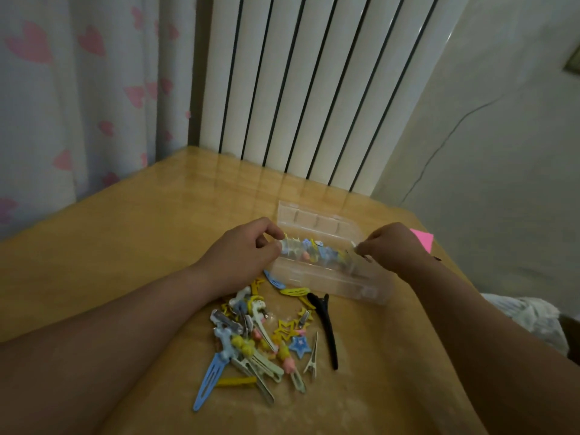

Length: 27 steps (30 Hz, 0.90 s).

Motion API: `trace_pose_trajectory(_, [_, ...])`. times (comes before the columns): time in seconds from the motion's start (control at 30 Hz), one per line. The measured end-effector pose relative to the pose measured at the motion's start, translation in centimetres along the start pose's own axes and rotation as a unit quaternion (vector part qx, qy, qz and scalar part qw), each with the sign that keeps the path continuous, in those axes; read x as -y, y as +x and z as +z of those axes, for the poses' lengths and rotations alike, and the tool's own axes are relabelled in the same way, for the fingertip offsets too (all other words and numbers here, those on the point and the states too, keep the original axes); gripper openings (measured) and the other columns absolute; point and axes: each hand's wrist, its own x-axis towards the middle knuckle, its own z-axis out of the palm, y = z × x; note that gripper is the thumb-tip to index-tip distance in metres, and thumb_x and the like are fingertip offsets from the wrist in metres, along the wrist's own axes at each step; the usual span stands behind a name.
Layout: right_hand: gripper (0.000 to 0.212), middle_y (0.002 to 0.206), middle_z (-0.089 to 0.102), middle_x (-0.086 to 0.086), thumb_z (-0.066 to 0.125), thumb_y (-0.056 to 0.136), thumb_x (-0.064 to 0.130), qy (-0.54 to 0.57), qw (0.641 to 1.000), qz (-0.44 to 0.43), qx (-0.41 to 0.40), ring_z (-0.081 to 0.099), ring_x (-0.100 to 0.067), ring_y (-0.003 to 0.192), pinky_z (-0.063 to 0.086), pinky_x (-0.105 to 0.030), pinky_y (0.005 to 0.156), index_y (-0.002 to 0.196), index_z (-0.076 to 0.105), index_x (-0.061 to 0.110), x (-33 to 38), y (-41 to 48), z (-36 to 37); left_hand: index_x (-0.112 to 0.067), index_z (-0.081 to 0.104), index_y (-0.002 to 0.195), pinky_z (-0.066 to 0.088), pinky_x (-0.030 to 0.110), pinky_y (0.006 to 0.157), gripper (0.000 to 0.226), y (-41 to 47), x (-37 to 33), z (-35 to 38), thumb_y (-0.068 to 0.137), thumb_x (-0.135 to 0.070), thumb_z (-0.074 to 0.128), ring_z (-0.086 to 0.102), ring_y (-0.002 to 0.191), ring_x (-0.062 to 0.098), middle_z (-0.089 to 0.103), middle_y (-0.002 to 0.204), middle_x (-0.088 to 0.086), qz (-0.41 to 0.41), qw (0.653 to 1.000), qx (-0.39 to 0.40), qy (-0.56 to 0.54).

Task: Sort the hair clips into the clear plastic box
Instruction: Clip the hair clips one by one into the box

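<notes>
The clear plastic box (332, 282) lies open on the wooden table (141, 233), its lid (317, 219) tipped back. Over the box, my left hand (248, 249) and my right hand (392, 246) each pinch one end of a clear plastic packet (323, 252). Small blue, yellow and pink clips show through it. In front of the box lies a loose pile of hair clips (251, 337). Among them are a long black clip (326, 328), a blue snap clip (208, 381), a blue star clip (299, 346) and a yellow snap clip (295, 291).
A white radiator (298, 89) stands behind the table's far edge, and a heart-print curtain (78, 89) hangs at the left. A pink paper (422, 238) lies by the right edge. Something white and crumpled (527, 315) sits beyond that edge.
</notes>
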Motion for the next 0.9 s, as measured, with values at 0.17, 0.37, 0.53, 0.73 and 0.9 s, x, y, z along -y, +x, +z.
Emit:
trace_pose_trajectory(0.17, [0.022,0.086,0.079,-0.014,0.082,0.080,0.023,-0.040,0.999,0.030,-0.003,0.076,-0.032,0.081,0.066,-0.047,0.081,0.088,0.080,0.003,-0.6,1.0,0.6,-0.036,0.066,0.114,0.047,0.034,0.065,0.011,0.0,0.0,0.1,0.105,-0.036,0.060,0.058,0.072,0.013,0.065,0.087,-0.002,-0.003,1.000,-0.002,-0.004])
trace_pose_trajectory(0.37, [0.028,0.079,0.074,-0.005,0.083,0.083,0.040,-0.084,0.996,0.028,-0.016,0.071,-0.026,0.075,0.065,-0.046,0.079,0.083,0.075,0.013,-0.9,1.3,1.4,-0.035,0.066,0.113,0.047,0.036,0.066,0.011,0.0,-0.1,0.1,0.104,-0.035,0.060,0.058,0.072,0.016,0.066,0.088,0.003,-0.002,1.000,-0.002,-0.006])
trace_pose_trajectory(0.53, [0.030,0.076,0.071,0.005,0.069,0.096,0.044,-0.020,0.991,-0.041,-0.123,0.068,-0.018,0.074,0.063,-0.043,0.077,0.090,0.079,0.016,-1.3,-1.3,1.2,-0.033,0.067,0.113,0.045,0.032,0.064,0.011,0.0,-0.1,0.1,0.104,-0.035,0.060,0.055,0.067,0.010,0.064,0.084,-0.004,-0.005,1.000,-0.002,-0.001])
trace_pose_trajectory(0.73, [0.022,0.070,0.067,0.005,0.067,0.101,0.038,0.163,0.965,-0.184,-0.089,0.059,-0.003,0.061,0.045,-0.021,0.059,0.086,0.075,0.024,2.3,-9.6,1.3,-0.034,0.067,0.114,0.045,0.030,0.065,0.012,-0.2,-0.2,0.0,0.104,-0.037,0.060,0.057,0.072,0.010,0.063,0.088,-0.006,-0.002,1.000,0.001,0.003])
trace_pose_trajectory(0.9, [0.014,0.094,0.070,0.020,0.067,0.100,0.041,0.015,0.956,-0.291,0.048,0.062,0.000,0.084,0.054,-0.024,0.075,0.106,0.078,0.036,4.2,-13.2,1.7,-0.033,0.068,0.116,0.047,0.034,0.068,0.014,-0.1,-0.2,-0.1,0.104,-0.038,0.061,0.058,0.073,0.013,0.063,0.085,-0.002,0.005,1.000,0.001,0.008])
